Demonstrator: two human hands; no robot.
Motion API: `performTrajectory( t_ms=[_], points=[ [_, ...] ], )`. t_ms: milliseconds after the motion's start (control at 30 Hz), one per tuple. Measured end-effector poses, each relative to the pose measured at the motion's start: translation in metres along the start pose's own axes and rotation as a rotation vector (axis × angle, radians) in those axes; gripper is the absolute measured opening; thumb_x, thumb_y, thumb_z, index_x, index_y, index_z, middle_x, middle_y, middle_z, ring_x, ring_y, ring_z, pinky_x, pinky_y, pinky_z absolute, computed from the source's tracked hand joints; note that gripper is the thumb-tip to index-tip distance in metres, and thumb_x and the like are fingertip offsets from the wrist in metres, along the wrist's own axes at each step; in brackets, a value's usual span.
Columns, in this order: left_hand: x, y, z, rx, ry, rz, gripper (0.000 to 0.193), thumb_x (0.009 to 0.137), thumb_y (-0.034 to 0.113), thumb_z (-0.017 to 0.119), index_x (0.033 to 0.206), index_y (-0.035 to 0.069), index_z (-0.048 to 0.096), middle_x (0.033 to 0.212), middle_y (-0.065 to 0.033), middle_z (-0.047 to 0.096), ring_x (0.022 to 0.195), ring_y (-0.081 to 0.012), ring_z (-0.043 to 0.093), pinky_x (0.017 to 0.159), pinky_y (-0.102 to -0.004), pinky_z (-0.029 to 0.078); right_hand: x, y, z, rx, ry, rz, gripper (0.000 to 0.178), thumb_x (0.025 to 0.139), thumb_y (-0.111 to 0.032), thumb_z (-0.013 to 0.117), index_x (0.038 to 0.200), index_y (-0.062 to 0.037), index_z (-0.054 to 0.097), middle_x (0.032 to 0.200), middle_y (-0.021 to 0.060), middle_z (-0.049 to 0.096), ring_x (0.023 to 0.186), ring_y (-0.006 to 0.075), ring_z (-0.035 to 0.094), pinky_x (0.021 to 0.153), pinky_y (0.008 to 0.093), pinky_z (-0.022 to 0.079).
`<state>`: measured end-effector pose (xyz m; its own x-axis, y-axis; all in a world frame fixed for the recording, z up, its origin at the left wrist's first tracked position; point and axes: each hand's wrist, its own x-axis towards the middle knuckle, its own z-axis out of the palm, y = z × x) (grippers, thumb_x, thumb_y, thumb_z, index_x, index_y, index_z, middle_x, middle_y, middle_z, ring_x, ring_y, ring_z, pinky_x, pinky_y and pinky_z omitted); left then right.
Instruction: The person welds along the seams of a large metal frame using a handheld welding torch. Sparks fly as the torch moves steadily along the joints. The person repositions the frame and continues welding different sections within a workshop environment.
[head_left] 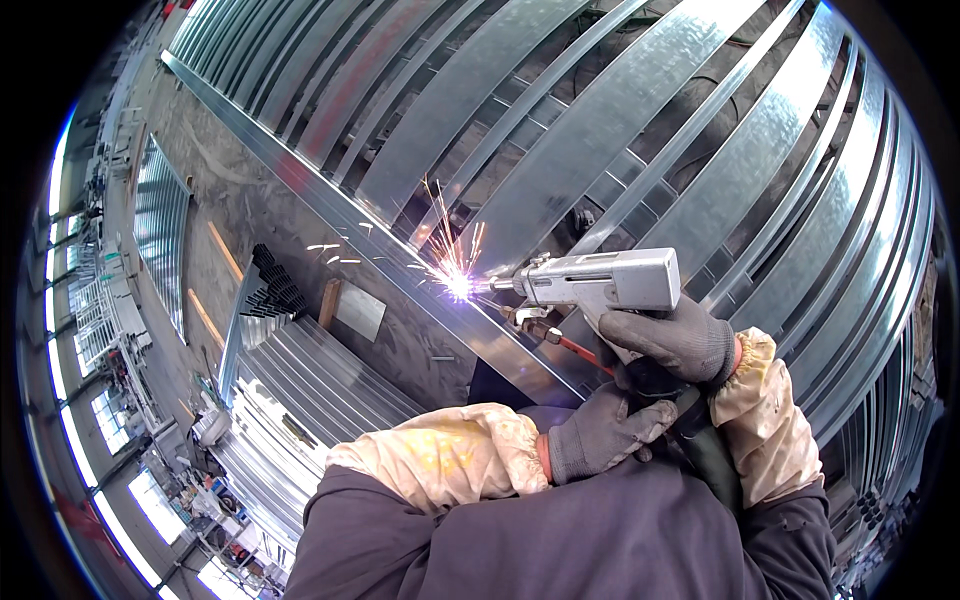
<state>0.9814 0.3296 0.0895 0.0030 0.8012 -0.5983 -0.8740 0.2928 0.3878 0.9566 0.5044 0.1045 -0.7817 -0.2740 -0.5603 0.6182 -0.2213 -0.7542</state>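
Observation:
My right hand [680, 343], in a grey glove, is wrapped round the handle of a silver, boxy welding gun [625, 280]. The gun lies over the metal frame with its nozzle pointing left. A bright white-violet glow and orange sparks [458, 285] burst at its tip, where a flat bar meets the frame's long edge rail [515, 360]. Below the handle, my left hand [605, 435], also gloved, is closed around the thick black hose [690, 430] of the gun, close to my body. A red hose [585, 352] and a brass fitting show under the nozzle. The glare hides the joint itself.
Rows of parallel galvanized bars [610, 120] fill the view ahead and to the right, with gaps between them. On the left floor lie stacked metal profiles [310, 375], a small plate [360, 310], wooden strips [225, 250] and another metal panel [163, 230].

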Motion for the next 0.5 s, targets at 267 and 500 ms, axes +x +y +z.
performTrajectory(
  t_ms=[267,500],
  points=[
    [0.001,0.002,0.006,-0.025,-0.005,-0.033,0.045,0.094,0.030,0.057,0.131,0.007,0.046,0.108,-0.0029,0.057,0.089,-0.0092,0.057,0.061,-0.0225,0.053,-0.005,0.005,-0.004,-0.006,-0.011,0.045,0.035,0.092,-0.029,0.061,0.113,-0.0012,0.060,0.083,0.0000,0.061,0.071,0.0054,0.054,0.060,0.0227,0.046],
    [0.001,0.003,0.011,0.016,0.005,-0.024,0.047,0.094,0.032,0.056,0.131,0.005,0.045,0.106,-0.0041,0.058,0.083,-0.0077,0.058,0.058,-0.0206,0.052,-0.008,0.012,-0.003,0.008,0.002,0.045,0.033,0.093,-0.029,0.060,0.110,-0.0015,0.061,0.083,-0.0007,0.061,0.071,0.0047,0.054,0.059,0.0227,0.045]
  ],
)
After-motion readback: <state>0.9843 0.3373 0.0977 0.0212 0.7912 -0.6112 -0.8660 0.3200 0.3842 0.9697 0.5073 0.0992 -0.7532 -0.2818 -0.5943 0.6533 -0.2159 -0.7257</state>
